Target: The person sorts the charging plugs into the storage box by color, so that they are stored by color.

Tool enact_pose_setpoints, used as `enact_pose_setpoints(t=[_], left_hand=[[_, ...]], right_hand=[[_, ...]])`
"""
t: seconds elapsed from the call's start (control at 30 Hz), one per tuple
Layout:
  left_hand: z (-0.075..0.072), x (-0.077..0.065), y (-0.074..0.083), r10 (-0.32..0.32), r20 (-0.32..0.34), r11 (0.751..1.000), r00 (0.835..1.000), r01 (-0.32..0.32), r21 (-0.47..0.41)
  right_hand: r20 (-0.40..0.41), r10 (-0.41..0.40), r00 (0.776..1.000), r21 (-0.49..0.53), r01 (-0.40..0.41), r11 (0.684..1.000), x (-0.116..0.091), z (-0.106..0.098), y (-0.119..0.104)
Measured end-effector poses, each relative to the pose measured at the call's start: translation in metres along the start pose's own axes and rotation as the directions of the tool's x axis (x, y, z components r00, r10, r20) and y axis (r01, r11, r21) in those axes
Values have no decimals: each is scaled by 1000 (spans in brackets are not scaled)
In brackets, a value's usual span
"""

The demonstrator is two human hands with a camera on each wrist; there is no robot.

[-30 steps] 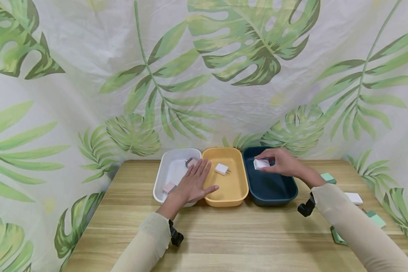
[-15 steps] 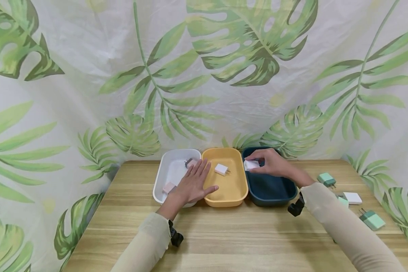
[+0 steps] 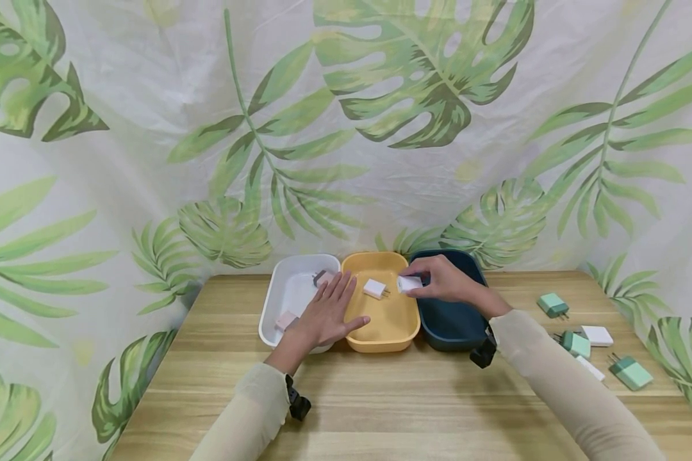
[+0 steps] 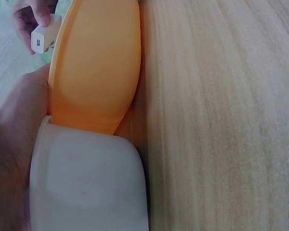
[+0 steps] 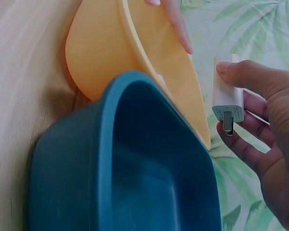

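My right hand point(image 3: 444, 280) pinches a white USB charger point(image 5: 227, 89) between thumb and fingers, its metal prongs showing in the right wrist view. In the head view this charger overlaps the right rim of the yellow bin point(image 3: 387, 330). Another white charger point(image 3: 375, 289) lies inside that bin. My left hand point(image 3: 327, 312) is spread flat, fingers straight, over the adjoining rims of the white bin point(image 3: 269, 301) and the yellow one. Two pink chargers show in the white bin, one at the back point(image 3: 323, 278) and one nearer the front point(image 3: 286, 319), both partly covered by the hand.
A dark blue bin point(image 3: 455, 320) stands right of the yellow one, under my right wrist. On the table's right side lie several green chargers point(image 3: 631, 372) and white chargers point(image 3: 597, 335). A leaf-print cloth point(image 3: 346, 128) hangs behind the table point(image 3: 346, 403).
My right hand has moved left with the white charger, from over the blue bin to the yellow bin's right rim. More chargers at the right are uncovered. The left hand stays put.
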State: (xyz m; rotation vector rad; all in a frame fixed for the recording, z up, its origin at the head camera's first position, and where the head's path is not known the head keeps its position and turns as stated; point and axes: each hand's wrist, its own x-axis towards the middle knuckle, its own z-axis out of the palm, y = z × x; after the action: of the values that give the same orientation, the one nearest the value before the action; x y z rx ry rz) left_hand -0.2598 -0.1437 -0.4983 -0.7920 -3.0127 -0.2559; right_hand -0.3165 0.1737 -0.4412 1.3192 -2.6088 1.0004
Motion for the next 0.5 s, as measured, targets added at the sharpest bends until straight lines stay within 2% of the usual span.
enact_pose_setpoints(t=[0.27, 0.5], left_hand=[[2, 1, -2, -3, 9, 1000, 1000, 4, -14], [3, 1, -4, 6, 5, 1000, 1000, -5, -28]], right_hand=[[6, -17, 1000, 31, 17, 999, 9, 12, 0], [8, 14, 1000, 68, -14, 998, 15, 24, 1]])
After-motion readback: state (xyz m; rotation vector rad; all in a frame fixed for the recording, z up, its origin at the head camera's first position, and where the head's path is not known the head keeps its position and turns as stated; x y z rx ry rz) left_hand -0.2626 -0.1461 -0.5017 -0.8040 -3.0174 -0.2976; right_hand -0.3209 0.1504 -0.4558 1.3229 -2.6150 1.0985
